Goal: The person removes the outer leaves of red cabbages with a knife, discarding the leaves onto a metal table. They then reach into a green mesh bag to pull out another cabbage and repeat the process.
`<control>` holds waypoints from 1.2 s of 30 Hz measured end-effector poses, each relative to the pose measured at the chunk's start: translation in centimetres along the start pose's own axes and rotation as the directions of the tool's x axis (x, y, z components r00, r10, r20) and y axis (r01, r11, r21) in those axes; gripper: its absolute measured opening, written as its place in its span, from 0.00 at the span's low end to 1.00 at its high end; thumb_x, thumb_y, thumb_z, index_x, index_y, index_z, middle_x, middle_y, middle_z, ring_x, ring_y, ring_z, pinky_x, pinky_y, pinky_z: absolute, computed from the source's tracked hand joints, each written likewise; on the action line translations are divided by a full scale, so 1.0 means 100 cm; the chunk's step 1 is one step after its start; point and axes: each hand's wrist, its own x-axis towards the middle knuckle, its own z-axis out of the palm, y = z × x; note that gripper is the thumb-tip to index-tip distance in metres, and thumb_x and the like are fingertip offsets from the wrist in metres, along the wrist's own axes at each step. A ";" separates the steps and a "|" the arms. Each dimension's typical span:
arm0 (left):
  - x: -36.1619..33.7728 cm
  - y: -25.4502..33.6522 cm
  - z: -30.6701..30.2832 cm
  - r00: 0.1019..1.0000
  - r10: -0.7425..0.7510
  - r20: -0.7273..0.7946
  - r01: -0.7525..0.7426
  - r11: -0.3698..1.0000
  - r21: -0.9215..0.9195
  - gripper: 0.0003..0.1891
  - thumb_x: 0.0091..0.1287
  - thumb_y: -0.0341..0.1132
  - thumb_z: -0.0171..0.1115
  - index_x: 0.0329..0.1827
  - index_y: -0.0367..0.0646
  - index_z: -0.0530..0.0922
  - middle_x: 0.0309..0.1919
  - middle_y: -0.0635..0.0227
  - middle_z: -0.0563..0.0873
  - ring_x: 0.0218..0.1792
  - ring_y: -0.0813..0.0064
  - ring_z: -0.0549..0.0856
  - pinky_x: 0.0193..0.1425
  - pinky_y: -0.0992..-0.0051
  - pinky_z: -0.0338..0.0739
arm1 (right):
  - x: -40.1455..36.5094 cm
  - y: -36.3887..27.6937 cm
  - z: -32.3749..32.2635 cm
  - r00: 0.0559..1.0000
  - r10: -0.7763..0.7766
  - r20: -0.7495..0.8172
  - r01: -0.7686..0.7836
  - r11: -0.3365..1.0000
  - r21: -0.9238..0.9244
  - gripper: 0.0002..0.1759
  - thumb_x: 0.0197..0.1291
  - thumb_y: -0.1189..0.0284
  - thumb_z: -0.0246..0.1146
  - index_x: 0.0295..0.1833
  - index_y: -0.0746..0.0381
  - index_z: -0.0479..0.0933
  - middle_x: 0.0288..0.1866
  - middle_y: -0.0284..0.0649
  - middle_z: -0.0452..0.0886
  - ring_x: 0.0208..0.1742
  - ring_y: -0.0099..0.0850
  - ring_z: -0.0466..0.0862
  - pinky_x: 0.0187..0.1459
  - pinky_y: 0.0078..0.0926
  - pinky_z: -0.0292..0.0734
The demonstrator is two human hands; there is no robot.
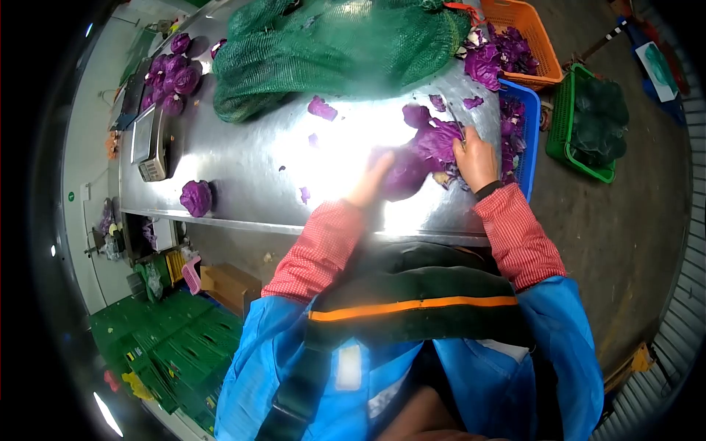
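Observation:
My left hand [369, 180] is wrapped round the left side of a purple cabbage [403, 175] above the steel table [250, 176], near its front edge. My right hand [476, 158] is closed round a knife [457, 117], whose thin blade points away from me. Loose purple leaves [437, 141] lie between the cabbage and my right hand. Below them are pale trimmings [443, 178]. Another small purple piece [416, 115] sits just behind the leaves. Glare and blur hide part of my left fingers.
A green mesh sack [331, 51] covers the table's back. Several cabbages [173, 73], a scale [151, 143] and a single cabbage [196, 198] are at left. Blue [531, 140], orange [540, 37] and green [562, 125] crates stand at right.

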 end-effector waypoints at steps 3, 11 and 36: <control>-0.006 0.011 0.016 0.997 -0.038 -0.074 0.033 0.998 -0.057 0.24 0.72 0.44 0.58 0.62 0.34 0.71 0.54 0.58 0.79 0.56 0.69 0.77 0.63 0.74 0.71 | -0.027 -0.073 -0.032 0.987 0.017 0.160 -0.035 0.993 0.114 0.31 0.60 0.55 0.64 0.62 0.60 0.65 0.23 0.50 0.82 0.29 0.53 0.84 0.31 0.47 0.78; 0.000 -0.009 0.016 0.995 0.055 -0.087 -0.058 0.998 -0.031 0.18 0.72 0.41 0.58 0.57 0.36 0.74 0.46 0.64 0.82 0.46 0.76 0.79 0.54 0.75 0.74 | -0.048 -0.088 -0.020 0.973 -0.137 0.185 0.119 0.987 0.106 0.22 0.53 0.64 0.63 0.50 0.62 0.67 0.20 0.50 0.80 0.24 0.52 0.83 0.29 0.50 0.78; -0.011 0.013 -0.020 0.993 -0.096 0.061 0.107 0.974 -0.202 0.36 0.67 0.53 0.60 0.69 0.38 0.61 0.56 0.47 0.75 0.48 0.58 0.84 0.50 0.70 0.81 | -0.025 -0.073 -0.001 0.927 -0.099 0.363 0.010 0.971 0.239 0.26 0.70 0.52 0.53 0.64 0.59 0.69 0.44 0.54 0.84 0.43 0.53 0.84 0.43 0.46 0.77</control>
